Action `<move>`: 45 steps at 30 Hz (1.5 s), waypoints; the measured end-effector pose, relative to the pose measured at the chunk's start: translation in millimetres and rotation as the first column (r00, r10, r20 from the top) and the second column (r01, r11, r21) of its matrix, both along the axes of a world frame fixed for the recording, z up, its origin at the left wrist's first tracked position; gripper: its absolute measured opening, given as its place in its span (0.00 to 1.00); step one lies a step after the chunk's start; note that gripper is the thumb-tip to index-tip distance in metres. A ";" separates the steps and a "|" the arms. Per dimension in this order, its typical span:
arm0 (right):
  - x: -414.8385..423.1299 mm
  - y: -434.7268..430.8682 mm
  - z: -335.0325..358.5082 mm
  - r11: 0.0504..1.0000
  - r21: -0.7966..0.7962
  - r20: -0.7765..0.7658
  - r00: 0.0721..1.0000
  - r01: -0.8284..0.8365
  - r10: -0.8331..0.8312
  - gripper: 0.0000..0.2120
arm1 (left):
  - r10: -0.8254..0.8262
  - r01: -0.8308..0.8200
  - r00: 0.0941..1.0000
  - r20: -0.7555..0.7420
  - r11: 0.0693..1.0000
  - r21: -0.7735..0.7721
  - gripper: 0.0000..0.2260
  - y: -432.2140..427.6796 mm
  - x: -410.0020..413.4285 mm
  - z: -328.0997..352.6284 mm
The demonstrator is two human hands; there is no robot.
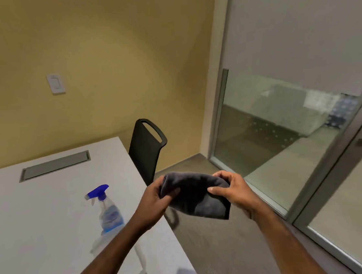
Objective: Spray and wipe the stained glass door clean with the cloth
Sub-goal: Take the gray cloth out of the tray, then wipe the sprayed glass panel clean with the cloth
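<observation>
A dark grey cloth point(195, 196) is held folded between both hands above the table's right edge. My left hand point(158, 196) grips its left end and my right hand point(232, 189) pinches its right end. A clear spray bottle point(109, 213) with a blue trigger head stands upright on the white table point(43, 219), to the left of my left forearm. The glass door point(350, 221) with a metal frame and handle is at the far right. Beside it is a glass panel point(271, 131), frosted on top and clear below.
A black chair point(145, 151) stands at the table's far right corner. A grey cable hatch point(54, 165) is set into the tabletop. A white wall switch point(56, 83) sits on the yellow wall. Grey floor lies between table and door.
</observation>
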State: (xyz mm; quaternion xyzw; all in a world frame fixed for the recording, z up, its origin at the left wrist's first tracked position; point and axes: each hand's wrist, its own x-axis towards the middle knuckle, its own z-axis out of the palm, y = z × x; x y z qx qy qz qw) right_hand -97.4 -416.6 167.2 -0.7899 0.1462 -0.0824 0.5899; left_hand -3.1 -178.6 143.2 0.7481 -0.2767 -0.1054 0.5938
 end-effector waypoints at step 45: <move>-198.9 -556.2 27.1 0.089 -0.370 0.227 0.183 0.925 -0.956 0.35 | -0.775 0.758 0.584 -0.243 0.627 -0.180 0.07 -816.9 -237.5 90.1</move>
